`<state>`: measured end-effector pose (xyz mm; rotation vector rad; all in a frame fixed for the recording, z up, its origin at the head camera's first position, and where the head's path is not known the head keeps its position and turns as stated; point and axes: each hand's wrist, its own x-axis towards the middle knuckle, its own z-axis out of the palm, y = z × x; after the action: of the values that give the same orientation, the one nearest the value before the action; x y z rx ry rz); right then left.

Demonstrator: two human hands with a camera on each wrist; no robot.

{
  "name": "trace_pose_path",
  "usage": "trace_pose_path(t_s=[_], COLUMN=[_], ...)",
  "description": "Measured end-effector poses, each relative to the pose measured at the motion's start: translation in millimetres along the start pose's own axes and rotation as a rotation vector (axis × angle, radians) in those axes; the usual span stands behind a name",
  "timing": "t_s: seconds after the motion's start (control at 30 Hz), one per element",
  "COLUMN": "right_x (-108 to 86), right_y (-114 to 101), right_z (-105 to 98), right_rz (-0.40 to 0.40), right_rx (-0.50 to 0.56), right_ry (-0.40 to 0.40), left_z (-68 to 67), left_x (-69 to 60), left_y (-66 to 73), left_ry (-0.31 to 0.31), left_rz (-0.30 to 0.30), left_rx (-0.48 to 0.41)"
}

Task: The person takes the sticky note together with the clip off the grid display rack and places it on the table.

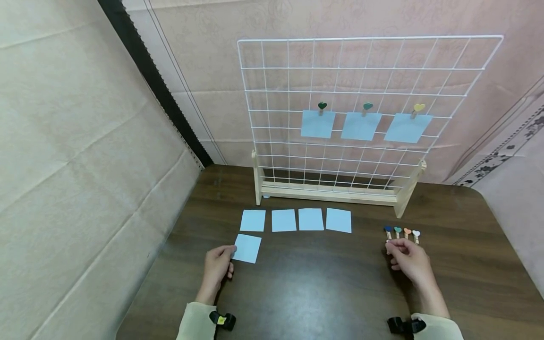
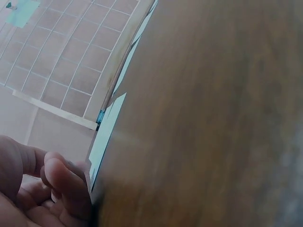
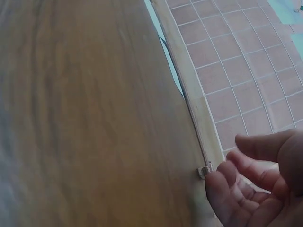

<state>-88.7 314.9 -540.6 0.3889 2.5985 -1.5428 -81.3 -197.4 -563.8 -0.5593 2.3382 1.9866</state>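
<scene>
My left hand [image 1: 218,267] pinches the edge of a light blue square of paper [image 1: 247,248] between thumb and fingers, just over the table. In the left wrist view the paper [image 2: 108,137] appears nearly edge-on beyond the fingertips. At the right, my right hand [image 1: 408,259] hovers by a short row of small wooden clothespins with heart tops, its fingertips closest to the dark blue one [image 1: 387,229]. The right wrist view has thumb and forefinger apart, nothing visible between them, and a clothespin end [image 3: 203,172] just past the forefinger.
A white wire grid [image 1: 272,127] stands in a pale wooden base [image 1: 327,191] at the back. Three blue papers hang on it, each under a heart clothespin [image 1: 368,106]. Several blue squares [image 1: 284,220] lie in a row on the brown table [image 1: 314,283] before it.
</scene>
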Motion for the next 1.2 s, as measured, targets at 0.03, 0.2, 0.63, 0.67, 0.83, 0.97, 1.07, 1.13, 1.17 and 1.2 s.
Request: trace_pose_path(t_s=[0.03, 0.2, 0.63, 0.67, 0.83, 0.97, 1.07, 1.13, 1.17, 1.2], right_x=[0.0, 0.5, 14.1, 15.1, 21.0, 23.5, 25.8, 28.0, 29.1, 30.3], right_y=[-1.8, -11.7, -39.2, -40.4, -44.1, -47.4, -50.6, -52.9, -54.5, -56.0], right_z=[0.1, 0.6, 9.8, 11.5, 19.3, 23.6, 26.6, 28.9, 30.1, 31.3], right_rz=[-0.013, -0.09, -0.261, -0.267, -0.313, -0.334, -0.35, -0.364, -0.373, -0.382], right_rx=[-0.004, -0.032, -0.062, -0.062, -0.054, -0.033, -0.029, -0.031, -0.033, -0.034], right_ry=[0.001, 0.015, 0.04, 0.043, 0.067, 0.075, 0.077, 0.075, 0.074, 0.072], left_z=[0.4, 3.3, 33.0, 36.1, 50.2, 58.6, 63.9, 67.2, 68.8, 70.3], left_x=[0.3, 2.9, 8.6, 9.2, 12.1, 13.7, 16.1, 17.9, 18.7, 19.2], left_y=[0.7, 7.7, 28.0, 28.9, 35.0, 40.4, 43.0, 45.1, 46.4, 47.9], left_ry=[-0.001, -0.011, -0.072, -0.078, -0.096, -0.104, -0.11, -0.111, -0.11, -0.111], left_rz=[0.003, 0.023, 0.103, 0.107, 0.123, 0.138, 0.153, 0.162, 0.167, 0.174], left_rx=[-0.003, -0.022, -0.069, -0.074, -0.084, -0.072, -0.066, -0.064, -0.061, -0.059])
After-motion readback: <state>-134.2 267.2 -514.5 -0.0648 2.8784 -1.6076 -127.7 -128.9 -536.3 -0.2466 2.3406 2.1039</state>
